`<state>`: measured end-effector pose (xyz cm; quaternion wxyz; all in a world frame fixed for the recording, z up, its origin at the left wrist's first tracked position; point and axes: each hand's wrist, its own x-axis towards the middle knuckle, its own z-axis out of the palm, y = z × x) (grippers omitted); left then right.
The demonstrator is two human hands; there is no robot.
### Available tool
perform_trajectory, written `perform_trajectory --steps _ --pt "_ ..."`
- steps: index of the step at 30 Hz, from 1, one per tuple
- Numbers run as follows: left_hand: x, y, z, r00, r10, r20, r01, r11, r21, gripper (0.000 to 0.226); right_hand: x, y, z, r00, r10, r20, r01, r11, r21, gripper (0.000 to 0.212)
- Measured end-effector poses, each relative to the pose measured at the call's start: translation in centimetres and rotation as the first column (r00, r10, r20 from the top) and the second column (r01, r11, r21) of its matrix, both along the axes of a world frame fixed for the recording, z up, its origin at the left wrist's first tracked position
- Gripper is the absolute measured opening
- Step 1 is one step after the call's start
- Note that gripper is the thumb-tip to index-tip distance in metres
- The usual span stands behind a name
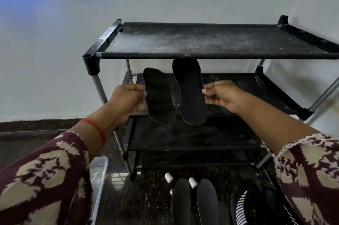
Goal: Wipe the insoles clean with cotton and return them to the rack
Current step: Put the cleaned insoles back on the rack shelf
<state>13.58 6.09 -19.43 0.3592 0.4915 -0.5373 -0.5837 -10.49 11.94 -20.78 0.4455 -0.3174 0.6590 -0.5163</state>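
I hold two black insoles in front of the black shoe rack (pixel 102 41). My left hand (pixel 126 99) pinches the left edge of a fuzzy black insole (pixel 158 96). My right hand (pixel 220 96) pinches the right edge of a smoother black insole (pixel 190 92) with a pale rim. Both insoles hang upright, side by side, level with the rack's second shelf (pixel 256 85). Two more black insoles (pixel 180 202) lie on the floor below, with two small white cotton rolls (pixel 168 177) beside their tips.
The rack's top shelf (pixel 201 41) is dusty with white specks. A clear plastic box (pixel 98 173) sits on the dark floor at lower left. A black shoe with white stripes (pixel 244 204) lies at lower right. A white wall stands behind the rack.
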Motion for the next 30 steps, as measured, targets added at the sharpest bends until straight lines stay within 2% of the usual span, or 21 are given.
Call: perform_trajectory --steps 6,11,14,18,21,23,27,30 --pt "-1.8 -4.1 -3.0 0.993 0.061 0.105 -0.065 0.998 0.028 0.017 -0.1 -3.3 -1.9 0.999 -0.034 0.000 0.034 0.999 0.040 0.014" --pt "-2.9 -6.2 -4.4 0.985 0.039 0.167 -0.040 0.999 0.002 0.022 0.1 -5.0 -3.4 0.993 -0.080 -0.084 0.089 0.991 0.102 0.015" --pt "-3.3 -7.4 -5.3 0.964 0.046 0.263 -0.031 0.998 -0.060 0.021 0.3 -5.4 -4.2 0.985 -0.129 -0.118 0.140 0.985 0.097 0.015" --pt "-3.2 -8.2 -5.7 0.911 0.132 0.390 -0.076 0.985 -0.156 0.011 0.4 -6.1 -5.1 0.955 -0.232 -0.184 0.251 0.964 0.086 0.010" --pt "-3.2 -8.1 -5.6 0.870 0.164 0.465 -0.071 0.975 -0.211 0.020 0.6 -6.3 -5.4 0.918 -0.270 -0.289 0.304 0.949 0.081 0.022" --pt "-3.3 -7.3 -5.1 0.838 0.207 0.505 -0.092 0.966 -0.243 0.018 0.9 -6.0 -5.1 0.908 -0.277 -0.315 0.309 0.950 0.056 0.024" --pt "-3.3 -4.4 -3.5 0.806 0.190 0.561 0.006 0.944 -0.329 0.024 1.3 -3.8 -3.7 0.885 -0.353 -0.305 0.367 0.930 -0.011 0.027" --pt "-2.9 -1.4 -2.5 0.834 0.200 0.515 0.008 0.928 -0.373 0.031 1.3 -1.1 -2.6 0.889 -0.400 -0.221 0.404 0.914 -0.028 0.027"
